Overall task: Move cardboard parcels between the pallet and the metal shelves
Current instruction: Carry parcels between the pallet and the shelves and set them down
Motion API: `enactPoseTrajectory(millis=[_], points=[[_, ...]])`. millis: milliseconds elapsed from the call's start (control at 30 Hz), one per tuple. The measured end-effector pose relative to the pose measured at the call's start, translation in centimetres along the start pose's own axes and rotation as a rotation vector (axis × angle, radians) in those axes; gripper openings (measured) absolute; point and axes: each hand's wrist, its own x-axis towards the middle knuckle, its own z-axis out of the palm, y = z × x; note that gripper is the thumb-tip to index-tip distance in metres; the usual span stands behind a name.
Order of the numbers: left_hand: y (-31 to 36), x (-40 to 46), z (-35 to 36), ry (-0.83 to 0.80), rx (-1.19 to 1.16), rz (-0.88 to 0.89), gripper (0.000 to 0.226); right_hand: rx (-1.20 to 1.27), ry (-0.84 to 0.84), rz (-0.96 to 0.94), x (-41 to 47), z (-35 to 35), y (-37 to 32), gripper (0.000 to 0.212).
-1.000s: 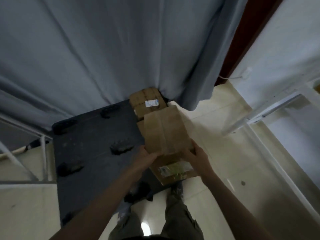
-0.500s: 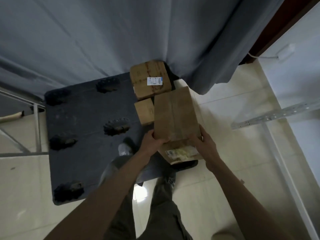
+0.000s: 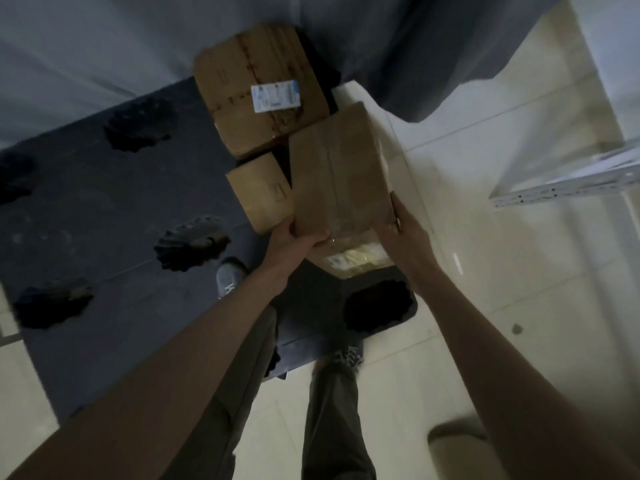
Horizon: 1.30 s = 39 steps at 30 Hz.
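Now closer over the pallet (image 3: 104,209) than a moment ago, left hand (image 3: 294,239) and right hand (image 3: 401,230) gripping the tall parcel (image 3: 339,178) just above a labelled parcel (image 3: 356,259), probably lifting it toward the metal shelf (image 3: 568,185) at right.

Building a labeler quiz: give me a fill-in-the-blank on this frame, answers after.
1. Both hands, left and right, hold one ____.
2. The white label is on the parcel nearest the ____.
3. The parcels sit on a dark ____.
4. At far right is a metal ____.

Answers: parcel; curtain; pallet; shelf
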Motion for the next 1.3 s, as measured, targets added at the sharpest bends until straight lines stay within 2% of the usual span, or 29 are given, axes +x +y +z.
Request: enactPoseTrajectory(millis=[133, 300, 567, 767, 900, 1000, 1067, 1167, 1200, 1233, 1300], points=[[-2.1, 5.9, 1.2, -0.005, 0.015, 0.004, 0.077, -0.149, 0.025, -0.047, 4.9, 2.1, 2.1, 0.067], [-5.8, 10.8, 2.4, -0.053, -0.035, -0.051, 0.082, -0.308, 0.003, -0.193, 8.2, 5.9, 4.5, 0.07], [-9.5, 15.1, 2.1, -0.092, 0.069, -0.175, 0.082, -0.37, 0.032, -0.187, 9.4, 13.6, 9.7, 0.071], [-10.1, 15.3, 1.2, -0.093, -0.102, -0.091, 0.096, -0.32, 0.129, -0.228, 8.8, 15.8, 11.1, 0.068], [-10.7, 15.9, 2.1, -0.083, -0.158, -0.013, 0.087, -0.383, 0.208, -0.23, 8.8, 15.4, 11.8, 0.069], [-10.4, 16.5, 2.5, -0.129, -0.204, -0.049, 0.09, -0.443, 0.236, -0.273, 9.5, 15.8, 12.0, 0.066], [-10.0, 16.7, 2.4, -0.175, -0.208, -0.069, 0.084, -0.469, 0.157, -0.299, 9.9, 16.6, 11.9, 0.065], [-9.6, 16.8, 2.1, -0.199, -0.228, -0.079, 0.067, -0.484, -0.061, -0.296, 10.3, 18.0, 11.8, 0.066], [-9.5, 16.9, 1.9, -0.192, -0.234, -0.074, 0.065, -0.455, -0.075, -0.296, 10.4, 18.3, 11.7, 0.065], [-9.5, 17.0, 1.7, -0.177, -0.237, -0.068, 0.065, -0.395, -0.04, -0.291, 10.6, 18.5, 11.5, 0.061], [-9.4, 17.2, 1.3, -0.13, -0.234, -0.063, 0.066, -0.232, 0.135, -0.245, 11.0, 18.1, 11.1, 0.05]])
